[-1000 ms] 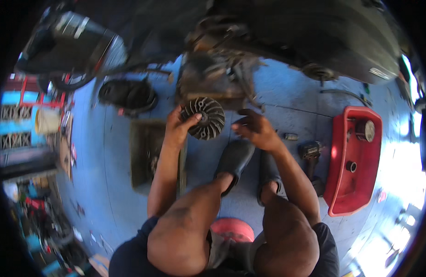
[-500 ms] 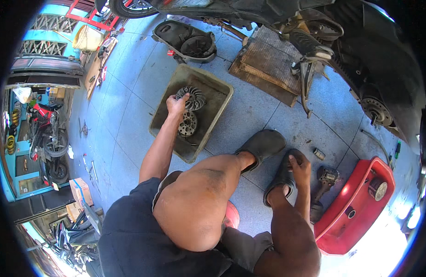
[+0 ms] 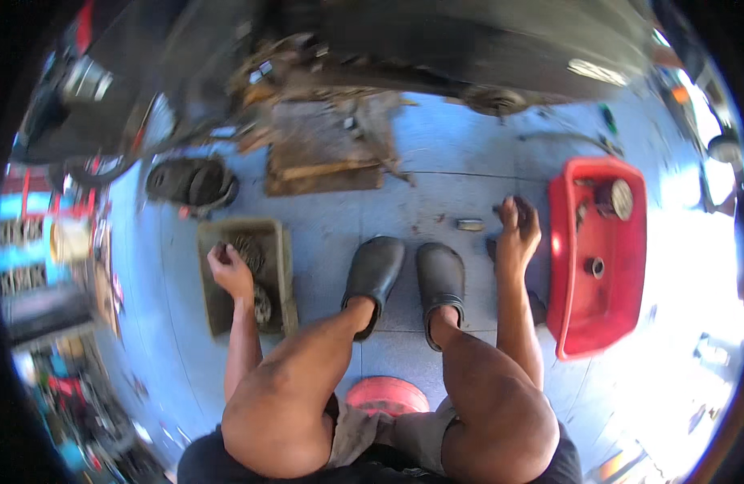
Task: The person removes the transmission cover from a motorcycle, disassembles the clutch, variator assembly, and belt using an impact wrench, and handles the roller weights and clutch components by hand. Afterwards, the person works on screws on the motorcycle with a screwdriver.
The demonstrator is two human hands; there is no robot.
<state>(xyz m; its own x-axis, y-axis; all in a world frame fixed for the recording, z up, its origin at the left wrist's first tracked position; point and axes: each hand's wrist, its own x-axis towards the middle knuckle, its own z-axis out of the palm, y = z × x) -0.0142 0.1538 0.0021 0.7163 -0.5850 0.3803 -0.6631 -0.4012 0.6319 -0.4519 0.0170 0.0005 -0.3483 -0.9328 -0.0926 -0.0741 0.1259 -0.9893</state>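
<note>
The left hand (image 3: 232, 271), loosely open and empty, hangs over the olive tray (image 3: 286, 262); the right hand (image 3: 518, 234) is half-curled, its grip impossible to tell. Inside the tray lies the dark, round finned disc (image 3: 252, 253), blurred, no longer pinched as earlier.

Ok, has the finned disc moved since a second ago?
Yes, leftward and back toward the person: against the olive-grey tray, the finned disc was held up by its far right corner; now it lies inside, beside the left hand.
</note>
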